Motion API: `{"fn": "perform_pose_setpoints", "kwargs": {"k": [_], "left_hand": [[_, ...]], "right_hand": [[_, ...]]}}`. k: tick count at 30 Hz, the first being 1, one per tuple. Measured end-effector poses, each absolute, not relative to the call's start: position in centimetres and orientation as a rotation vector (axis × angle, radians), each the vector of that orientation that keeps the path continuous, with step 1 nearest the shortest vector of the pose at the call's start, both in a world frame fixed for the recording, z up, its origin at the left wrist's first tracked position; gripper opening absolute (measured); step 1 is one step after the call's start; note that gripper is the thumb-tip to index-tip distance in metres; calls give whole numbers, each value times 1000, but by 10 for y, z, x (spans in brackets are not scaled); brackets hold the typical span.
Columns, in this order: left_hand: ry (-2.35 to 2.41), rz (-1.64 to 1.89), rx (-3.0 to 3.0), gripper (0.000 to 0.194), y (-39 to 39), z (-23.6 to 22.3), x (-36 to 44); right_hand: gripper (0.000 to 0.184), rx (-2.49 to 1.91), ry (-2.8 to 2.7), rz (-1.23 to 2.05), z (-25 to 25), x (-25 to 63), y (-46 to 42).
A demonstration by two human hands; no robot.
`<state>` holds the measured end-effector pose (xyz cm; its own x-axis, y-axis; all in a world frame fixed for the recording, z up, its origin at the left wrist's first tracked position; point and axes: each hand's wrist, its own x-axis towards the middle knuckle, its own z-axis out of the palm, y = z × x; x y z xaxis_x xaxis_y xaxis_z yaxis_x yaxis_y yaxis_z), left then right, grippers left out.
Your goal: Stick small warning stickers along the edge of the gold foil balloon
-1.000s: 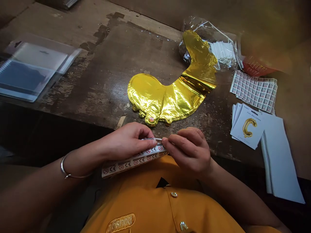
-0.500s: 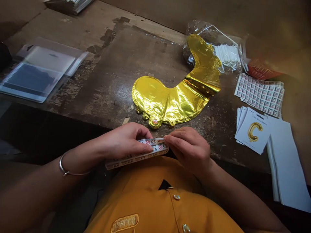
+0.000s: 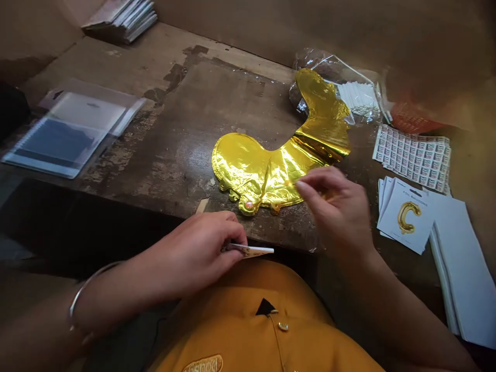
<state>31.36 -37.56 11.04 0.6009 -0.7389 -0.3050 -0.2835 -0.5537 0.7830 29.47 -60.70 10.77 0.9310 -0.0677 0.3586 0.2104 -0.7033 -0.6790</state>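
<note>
A flat gold foil balloon (image 3: 271, 165) lies on the worn wooden table (image 3: 186, 129). My left hand (image 3: 197, 253) is closed on a strip of small warning stickers (image 3: 251, 251), held edge-on near my chest. My right hand (image 3: 337, 206) is lifted over the balloon's lower right edge, blurred by motion, with thumb and fingers pinched together; whatever they hold is too small to make out.
White cards printed with a gold letter C (image 3: 406, 214) and a sticker sheet (image 3: 414, 155) lie at the right. A clear bag of white sticks (image 3: 356, 98) sits behind the balloon. Clear sleeves (image 3: 70, 129) lie at the left, a stack of packets (image 3: 124, 18) far back.
My right hand has left the sticker strip and moved up and right over the balloon. The left hand has tilted the strip edge-on and lowered it slightly.
</note>
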Motion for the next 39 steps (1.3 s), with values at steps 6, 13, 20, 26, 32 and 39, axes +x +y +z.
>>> {"fn": "perform_pose_setpoints", "kwargs": {"k": [6, 13, 20, 26, 32, 39], "left_hand": [[-1333, -235, 2361, 17, -374, 97, 319], [-1447, -230, 2393, 15, -373, 67, 325], [-1454, -207, 2371, 14, -373, 65, 322], [-1451, -219, 2355, 14, -375, 68, 323], [-1429, -181, 2359, 15, -375, 68, 321], [-1427, -204, 2349, 17, -377, 69, 321]], "right_hand": [[8, -2347, -110, -68, 90, 336, -599], [12, -2341, -141, 92, 77, 337, -594], [12, -2354, -144, 78, 70, 341, -590], [13, -2408, -179, 140, 71, 343, -590], [15, -2485, -128, 188, 72, 342, -587], [14, -2581, -71, 157, 74, 337, -579]]}}
